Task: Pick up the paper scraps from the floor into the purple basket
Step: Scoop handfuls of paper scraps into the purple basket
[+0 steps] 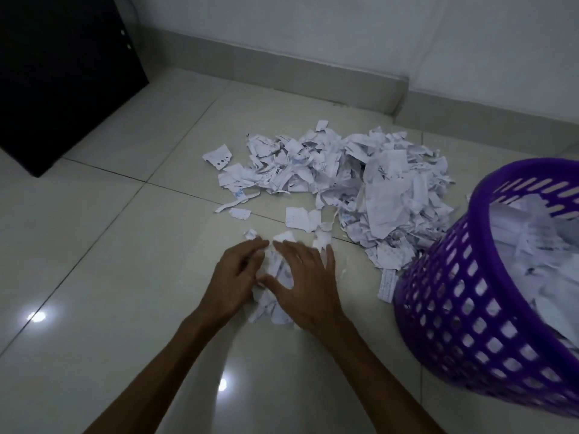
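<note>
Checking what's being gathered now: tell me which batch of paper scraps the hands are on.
The small clump between both hands, nearer than the big pile.

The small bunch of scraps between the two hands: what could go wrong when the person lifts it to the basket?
1. The left hand and right hand only press the small bunch of scraps from both sides; loose pieces may fall during lifting.
2. The purple basket already looks quite full, so scraps may spill over its rim.
3. The big pile lies against the basket; a careless arm may scatter it.
</note>
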`<state>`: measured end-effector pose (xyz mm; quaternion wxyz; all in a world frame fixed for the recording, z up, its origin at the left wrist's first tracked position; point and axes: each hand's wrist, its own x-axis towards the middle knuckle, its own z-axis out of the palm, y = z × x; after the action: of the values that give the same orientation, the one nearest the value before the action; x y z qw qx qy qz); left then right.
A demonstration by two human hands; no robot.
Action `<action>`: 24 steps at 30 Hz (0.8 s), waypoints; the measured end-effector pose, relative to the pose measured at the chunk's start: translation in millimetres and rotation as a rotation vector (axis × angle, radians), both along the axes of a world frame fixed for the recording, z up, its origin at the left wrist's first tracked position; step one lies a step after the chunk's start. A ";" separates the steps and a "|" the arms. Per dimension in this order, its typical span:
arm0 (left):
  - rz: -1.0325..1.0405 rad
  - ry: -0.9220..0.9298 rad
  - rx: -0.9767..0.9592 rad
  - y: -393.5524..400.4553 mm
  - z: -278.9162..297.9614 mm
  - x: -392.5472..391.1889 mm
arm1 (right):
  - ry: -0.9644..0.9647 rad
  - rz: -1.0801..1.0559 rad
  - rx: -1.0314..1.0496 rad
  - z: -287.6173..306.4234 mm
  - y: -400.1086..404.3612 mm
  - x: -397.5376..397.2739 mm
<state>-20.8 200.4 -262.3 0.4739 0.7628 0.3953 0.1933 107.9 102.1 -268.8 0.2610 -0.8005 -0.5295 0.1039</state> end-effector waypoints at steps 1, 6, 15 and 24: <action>-0.002 -0.050 -0.057 -6.4 0.0 -2.6 | 0.016 0.019 0.088 -1.5 -13.2 -3.0; 0.101 -0.153 -0.021 -15.6 6.9 -17.5 | 0.158 -0.034 0.102 -0.4 -62.6 -6.9; -0.124 0.153 0.143 -26.5 1.7 -51.6 | 0.081 0.098 -0.101 4.1 -94.7 -34.0; -0.199 0.168 0.274 -31.3 1.1 -42.0 | -0.093 0.150 -0.090 -17.1 -55.9 -37.5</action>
<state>-62.8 169.1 -261.3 0.3475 0.8691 0.3259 0.1330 70.4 46.3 -285.9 0.1916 -0.7735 -0.5941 0.1096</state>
